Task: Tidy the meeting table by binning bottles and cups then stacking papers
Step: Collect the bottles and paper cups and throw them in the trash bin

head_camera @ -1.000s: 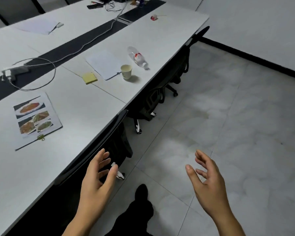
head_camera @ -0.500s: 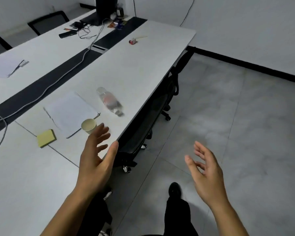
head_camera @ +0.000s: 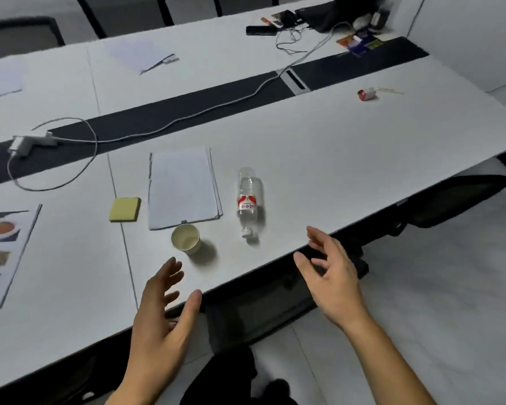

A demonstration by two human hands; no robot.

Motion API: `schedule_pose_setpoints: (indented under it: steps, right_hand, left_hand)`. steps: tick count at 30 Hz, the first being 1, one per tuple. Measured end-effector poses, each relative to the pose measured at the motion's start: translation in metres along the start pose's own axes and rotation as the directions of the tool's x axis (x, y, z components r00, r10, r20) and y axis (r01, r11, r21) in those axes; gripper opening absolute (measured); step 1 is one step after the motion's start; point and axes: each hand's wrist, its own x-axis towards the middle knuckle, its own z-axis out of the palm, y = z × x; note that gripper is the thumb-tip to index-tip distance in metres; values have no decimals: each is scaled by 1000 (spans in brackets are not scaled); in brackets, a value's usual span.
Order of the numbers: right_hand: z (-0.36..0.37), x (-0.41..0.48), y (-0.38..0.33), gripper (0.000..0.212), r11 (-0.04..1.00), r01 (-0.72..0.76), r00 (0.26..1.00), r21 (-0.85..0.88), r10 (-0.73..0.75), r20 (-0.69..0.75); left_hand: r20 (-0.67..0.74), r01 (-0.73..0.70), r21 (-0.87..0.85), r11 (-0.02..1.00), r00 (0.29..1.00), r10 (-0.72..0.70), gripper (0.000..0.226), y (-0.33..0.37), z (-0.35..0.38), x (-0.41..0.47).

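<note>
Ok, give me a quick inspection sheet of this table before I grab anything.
Surface: white table, dark centre strip.
Job's things: plastic bottle lying on its side; paper cup upright near its cap; paper stack behind the cup; photo sheet far left.
Clutter: yellow sticky pad; small red box; gadgets at the far end.
Grips: left hand and right hand empty, fingers spread, by the near edge.
Cables: white cable along the strip to an adapter.
Surroundings: black chair tucked under; tiled floor.
</note>
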Motion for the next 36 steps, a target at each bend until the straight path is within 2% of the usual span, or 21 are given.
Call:
schedule_pose_setpoints:
  steps: [5,9,12,14,16,18,20,22,25,28,30,32,34,36]
  right_hand:
    - [46,78,6,52,973,50,985,-227,-10,171]
    - [89,140,14,52,885,202,936,-420,-48,348]
    - [119,187,32,64,689,493,828,-532,-184,530]
    - [135,214,44,81,569,600,735,-562,-116,668]
    - [143,229,52,91,459,658,679,-596,-21,733]
    - [150,240,61,92,418,668,684,-616,-18,729]
    - [154,246,67,92,427,615,747,-662,-46,664]
    - [159,249,68,89,390,565,806,-727,-72,587]
    - [156,251,68,79,340,516,848,-787,-70,525]
    - [143,248,59,82,433,436,869,-789,24,494]
    - [132,241,49,87,579,313,880,-753,121,459]
    - [113,227,30,86,761,208,873,-615,139,468]
    - [89,209,5,63,904,140,868,-405,85,489]
    - [65,188,-16,36,975,90,870,-201,22,493]
  left_hand:
    - [-40,152,79,985,988,-149,70,-51,18,65]
    - [-77,245,193,950,969,-234,93,-95,33,133]
    - [-22,322,254,912,945,-328,107,-123,47,171]
    - [20,359,278,891,925,-379,107,-138,55,185]
    - [33,347,264,900,929,-368,97,-145,61,187]
    - [11,345,253,904,933,-360,86,-149,64,189]
    - [-6,333,257,907,939,-343,80,-149,66,191]
    - [-25,325,269,907,943,-331,78,-149,67,191]
    - [-67,372,267,889,928,-368,79,-143,69,190]
    - [-163,432,193,881,899,-406,80,-123,67,187]
    - [-241,444,156,882,883,-402,82,-101,64,186]
    - [-345,462,82,883,844,-410,82,-67,60,178]
    - [-434,453,9,892,805,-404,78,-31,56,163]
    - [-507,417,-42,908,774,-379,72,1,55,140]
